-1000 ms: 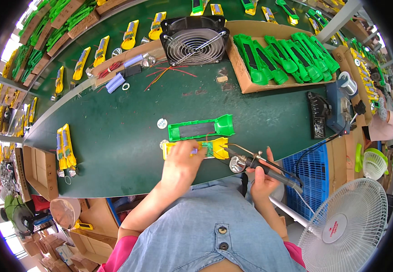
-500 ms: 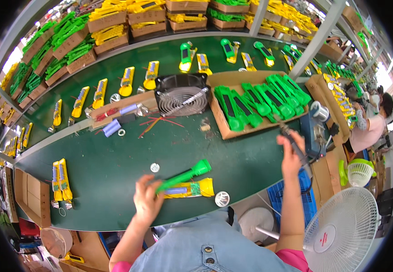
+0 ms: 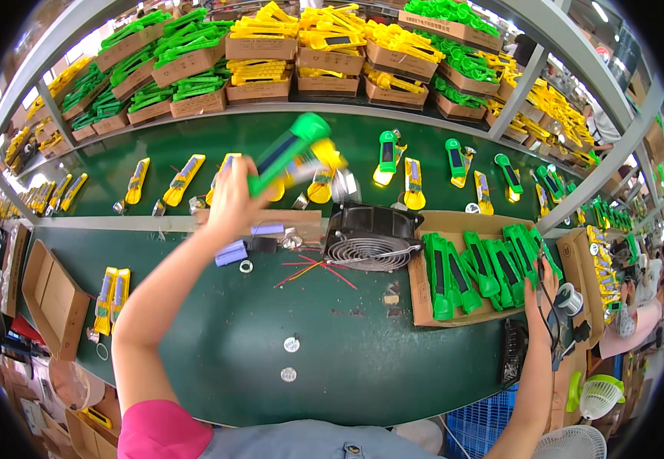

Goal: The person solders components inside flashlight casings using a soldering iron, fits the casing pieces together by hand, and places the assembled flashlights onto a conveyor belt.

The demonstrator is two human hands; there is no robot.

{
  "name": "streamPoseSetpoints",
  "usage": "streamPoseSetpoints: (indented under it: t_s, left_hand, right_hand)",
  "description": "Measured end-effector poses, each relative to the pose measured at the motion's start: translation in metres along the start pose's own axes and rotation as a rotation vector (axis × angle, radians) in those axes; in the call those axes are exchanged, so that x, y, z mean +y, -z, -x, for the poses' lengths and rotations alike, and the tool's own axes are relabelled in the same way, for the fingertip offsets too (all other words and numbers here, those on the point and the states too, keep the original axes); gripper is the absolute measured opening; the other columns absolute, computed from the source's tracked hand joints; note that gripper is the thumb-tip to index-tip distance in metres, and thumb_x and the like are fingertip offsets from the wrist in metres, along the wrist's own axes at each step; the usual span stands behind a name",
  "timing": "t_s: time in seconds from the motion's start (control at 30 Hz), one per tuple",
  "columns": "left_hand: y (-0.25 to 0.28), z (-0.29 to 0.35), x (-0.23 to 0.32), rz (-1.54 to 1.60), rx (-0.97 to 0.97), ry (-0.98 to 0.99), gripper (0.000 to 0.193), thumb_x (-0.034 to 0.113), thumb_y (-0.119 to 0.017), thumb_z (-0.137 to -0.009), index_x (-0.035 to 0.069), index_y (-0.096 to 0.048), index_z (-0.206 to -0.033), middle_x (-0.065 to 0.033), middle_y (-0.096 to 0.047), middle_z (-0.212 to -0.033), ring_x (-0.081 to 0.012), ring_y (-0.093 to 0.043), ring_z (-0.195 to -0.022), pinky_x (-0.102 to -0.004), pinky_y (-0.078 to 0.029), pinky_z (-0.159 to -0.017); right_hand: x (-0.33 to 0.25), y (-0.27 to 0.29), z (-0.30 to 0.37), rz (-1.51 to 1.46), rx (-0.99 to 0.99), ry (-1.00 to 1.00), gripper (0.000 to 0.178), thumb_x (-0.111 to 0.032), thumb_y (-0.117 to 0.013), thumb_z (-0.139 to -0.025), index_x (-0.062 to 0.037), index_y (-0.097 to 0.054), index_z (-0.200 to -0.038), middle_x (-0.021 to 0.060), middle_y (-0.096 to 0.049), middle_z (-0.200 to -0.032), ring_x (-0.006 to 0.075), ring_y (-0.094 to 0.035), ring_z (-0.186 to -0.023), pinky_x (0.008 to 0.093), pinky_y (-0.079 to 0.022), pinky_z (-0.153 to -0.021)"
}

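My left hand (image 3: 232, 200) is raised over the far edge of the bench, closed on a green flashlight casing (image 3: 290, 149) with a dark panel. Behind that casing, a yellow casing half (image 3: 326, 157) hangs in the same grip, blurred, with a silvery reflector (image 3: 344, 186) at its end. On the right, my right hand (image 3: 540, 289) is closed round a soldering iron (image 3: 541, 264), partly hidden by the fingers. It is beside a cardboard box (image 3: 422, 310) of green casings (image 3: 485, 264).
A black fan (image 3: 370, 241) stands mid-bench near red wires (image 3: 316, 268) and purple batteries (image 3: 231, 252). Yellow casing halves (image 3: 184, 180) line the green strip beyond. Solder wire (image 3: 569, 298) sits at right. Two round discs (image 3: 289, 374) lie in front; an open carton (image 3: 55, 298) stands left.
My left hand has lifted the green casing and yellow half off the bench toward the far strip. My right hand has moved beside the casing box. The view has shifted.
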State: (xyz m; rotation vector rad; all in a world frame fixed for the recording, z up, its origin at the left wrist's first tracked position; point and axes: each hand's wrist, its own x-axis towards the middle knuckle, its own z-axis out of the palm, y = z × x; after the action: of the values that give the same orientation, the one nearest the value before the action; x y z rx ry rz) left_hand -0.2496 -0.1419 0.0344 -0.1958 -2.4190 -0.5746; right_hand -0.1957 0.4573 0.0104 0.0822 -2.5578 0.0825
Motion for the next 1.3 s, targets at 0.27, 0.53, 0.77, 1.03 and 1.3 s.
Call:
streamPoseSetpoints:
  t_s: [0.27,0.53,0.77,1.03,1.3]
  left_hand:
    - [-0.109,-0.062,-0.122,-0.590,-0.402,0.418,0.063,0.041,-0.077,-0.063,0.006,-0.041,-0.102,-0.0146,-0.061,-0.096,-0.0298,-0.058,-0.096,-0.0392,-0.048,-0.079]
    - [-0.120,-0.070,-0.087,-0.468,-0.548,-0.875,0.033,0.009,-0.054,-0.076,0.016,-0.053,-0.108,-0.0113,-0.042,-0.130,-0.0292,-0.036,-0.125,-0.0416,-0.032,-0.101]
    - [-0.043,-0.066,-0.021,-0.242,-0.257,-0.530,0.057,0.002,-0.072,-0.056,0.002,-0.046,-0.107,-0.0142,-0.052,-0.115,-0.0323,-0.051,-0.105,-0.0430,-0.033,-0.100]
    - [0.083,0.036,0.162,-0.265,-0.648,-0.714,0.055,0.013,-0.071,-0.054,-0.004,-0.049,-0.101,-0.0118,-0.055,-0.078,-0.0300,-0.054,-0.077,-0.0401,-0.040,-0.074]
    - [0.049,0.200,0.185,-0.069,-0.847,-0.631,0.046,0.023,-0.069,-0.062,0.002,-0.054,-0.099,-0.0061,-0.052,-0.074,-0.0204,-0.053,-0.071,-0.0325,-0.037,-0.066]
  right_hand:
    - [0.012,-0.019,-0.008,0.104,-0.117,-0.120,0.067,-0.002,-0.064,-0.069,-0.0101,-0.034,-0.128,0.0060,-0.055,-0.117,0.0292,-0.049,-0.110,0.0453,-0.026,-0.102]
    - [0.011,-0.033,-0.015,0.145,-0.088,-0.125,0.058,0.003,-0.052,-0.071,-0.0105,-0.038,-0.126,0.0092,-0.059,-0.111,0.0292,-0.054,-0.105,0.0490,-0.025,-0.102]
    - [0.001,-0.026,-0.010,-0.026,0.017,-0.131,0.056,0.004,-0.051,-0.074,-0.0128,-0.039,-0.126,0.0056,-0.052,-0.121,0.0295,-0.049,-0.111,0.0491,-0.030,-0.099]
    - [-0.057,0.040,0.025,-0.561,0.143,-0.512,0.037,-0.004,-0.056,-0.080,-0.0129,-0.060,-0.116,0.0022,-0.050,-0.114,0.0071,-0.051,-0.077,0.0233,-0.043,-0.071]
    - [-0.199,0.078,0.154,-0.945,0.201,-0.211,0.012,0.001,-0.057,-0.083,0.0028,-0.056,-0.095,0.0136,-0.064,-0.101,0.0203,-0.057,-0.103,0.0292,-0.043,-0.086]
